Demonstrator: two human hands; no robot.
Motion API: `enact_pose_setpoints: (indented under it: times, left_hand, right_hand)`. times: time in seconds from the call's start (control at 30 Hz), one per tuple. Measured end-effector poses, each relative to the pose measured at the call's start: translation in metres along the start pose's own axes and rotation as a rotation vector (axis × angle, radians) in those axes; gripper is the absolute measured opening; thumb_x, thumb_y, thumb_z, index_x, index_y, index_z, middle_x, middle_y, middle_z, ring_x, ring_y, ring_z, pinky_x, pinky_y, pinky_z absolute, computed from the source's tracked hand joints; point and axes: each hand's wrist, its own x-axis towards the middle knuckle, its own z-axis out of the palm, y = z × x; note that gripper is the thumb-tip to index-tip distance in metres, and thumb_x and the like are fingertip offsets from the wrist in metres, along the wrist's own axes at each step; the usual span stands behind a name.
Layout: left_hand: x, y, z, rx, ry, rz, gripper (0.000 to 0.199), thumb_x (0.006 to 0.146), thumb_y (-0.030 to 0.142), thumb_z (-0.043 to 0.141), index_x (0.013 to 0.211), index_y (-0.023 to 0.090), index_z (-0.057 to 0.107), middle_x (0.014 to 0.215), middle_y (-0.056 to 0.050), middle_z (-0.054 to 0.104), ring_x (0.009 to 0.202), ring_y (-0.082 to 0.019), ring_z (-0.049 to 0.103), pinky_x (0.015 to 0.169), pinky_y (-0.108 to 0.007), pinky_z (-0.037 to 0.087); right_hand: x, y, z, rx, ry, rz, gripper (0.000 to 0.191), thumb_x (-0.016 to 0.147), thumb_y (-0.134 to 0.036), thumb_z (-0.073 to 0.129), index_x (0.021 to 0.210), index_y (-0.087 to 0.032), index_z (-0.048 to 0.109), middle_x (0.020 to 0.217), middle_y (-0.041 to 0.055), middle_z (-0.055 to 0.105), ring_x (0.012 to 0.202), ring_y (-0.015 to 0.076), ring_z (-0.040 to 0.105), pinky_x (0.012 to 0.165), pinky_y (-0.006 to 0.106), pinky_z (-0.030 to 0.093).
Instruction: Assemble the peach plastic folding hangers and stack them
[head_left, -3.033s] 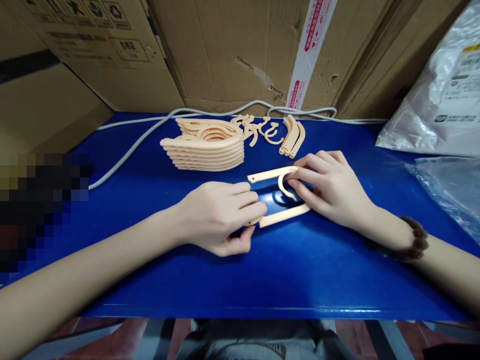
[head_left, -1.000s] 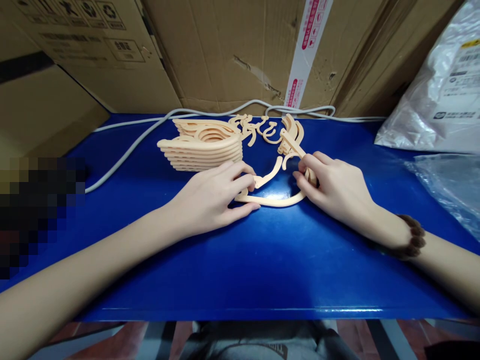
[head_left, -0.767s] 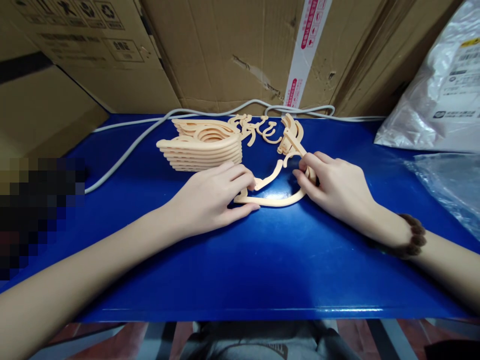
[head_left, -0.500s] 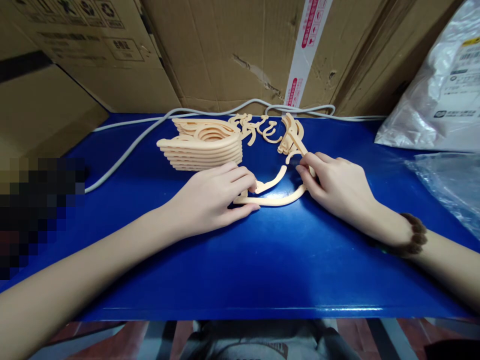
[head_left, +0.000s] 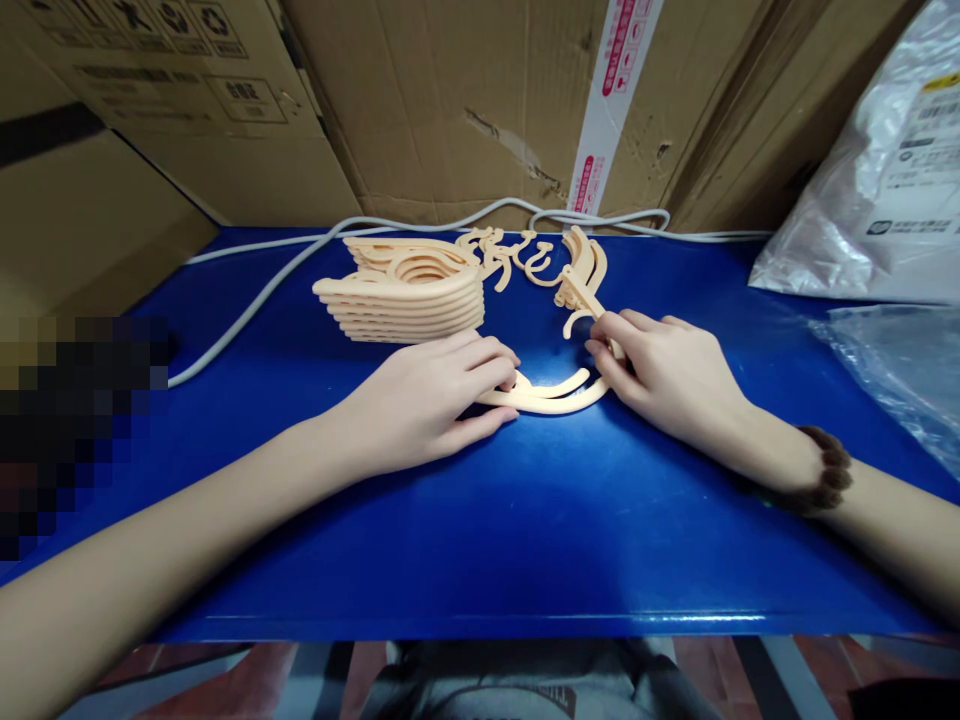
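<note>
A beige plastic folding hanger (head_left: 551,405) lies in front of me on the blue table, its curved arms seen edge on. My left hand (head_left: 439,395) is closed around its left end, thumb in front and fingers behind. One thinner curved arm (head_left: 562,383) rests along the longer one. My right hand (head_left: 675,375) pinches the hanger's other end, where a straight arm (head_left: 585,292) points up and back and a small hook (head_left: 574,322) sticks out to the left. The joint under my right fingers is hidden. Behind my left hand stands a stack of beige hangers (head_left: 409,300).
Loose beige hooks (head_left: 499,255) and a small pile of curved arms (head_left: 592,262) lie at the back. A grey cable (head_left: 262,295) runs along the cardboard boxes (head_left: 465,110). Plastic-wrapped packages (head_left: 862,200) sit at the right of the blue table (head_left: 480,540).
The thinner arm by my left hand has swung down and forward against the longer arm. My right hand has moved slightly left and down, the hook with it.
</note>
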Motion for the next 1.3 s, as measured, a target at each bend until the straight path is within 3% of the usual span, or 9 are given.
enact_pose_setpoints:
  times: [0.73, 1.13, 1.3]
  left_hand:
    - [0.0025, -0.0005, 0.002, 0.016, 0.078, 0.02, 0.02, 0.102, 0.029, 0.045, 0.101, 0.017, 0.062, 0.112, -0.007, 0.067, 0.097, -0.018, 0.062, 0.082, -0.028, 0.048]
    - [0.0019, -0.0038, 0.0037, 0.02, 0.1, 0.03, 0.016, 0.101, 0.027, 0.049, 0.103, 0.017, 0.062, 0.116, -0.005, 0.066, 0.1, -0.018, 0.063, 0.084, -0.029, 0.049]
    - [0.0031, -0.0028, 0.0039, 0.018, 0.103, 0.038, 0.017, 0.1, 0.028, 0.051, 0.104, 0.016, 0.063, 0.115, -0.006, 0.068, 0.102, -0.019, 0.064, 0.087, -0.03, 0.049]
  right_hand:
    - [-0.0002, -0.0003, 0.0006, -0.004, -0.042, -0.094, 0.031, 0.1, -0.035, 0.035, 0.098, -0.019, 0.06, 0.086, 0.0046, 0.065, 0.06, 0.0156, 0.048, 0.061, 0.03, 0.03]
    - [-0.0013, 0.0004, -0.0048, 0.048, -0.071, -0.42, 0.033, 0.101, -0.036, 0.033, 0.094, -0.018, 0.06, 0.081, 0.0036, 0.059, 0.062, 0.0148, 0.048, 0.064, 0.029, 0.031]
    - [-0.0031, -0.0032, -0.0058, 0.075, -0.079, -0.473, 0.037, 0.102, -0.039, 0.03, 0.091, -0.018, 0.058, 0.08, 0.0033, 0.057, 0.062, 0.0143, 0.047, 0.065, 0.029, 0.031]
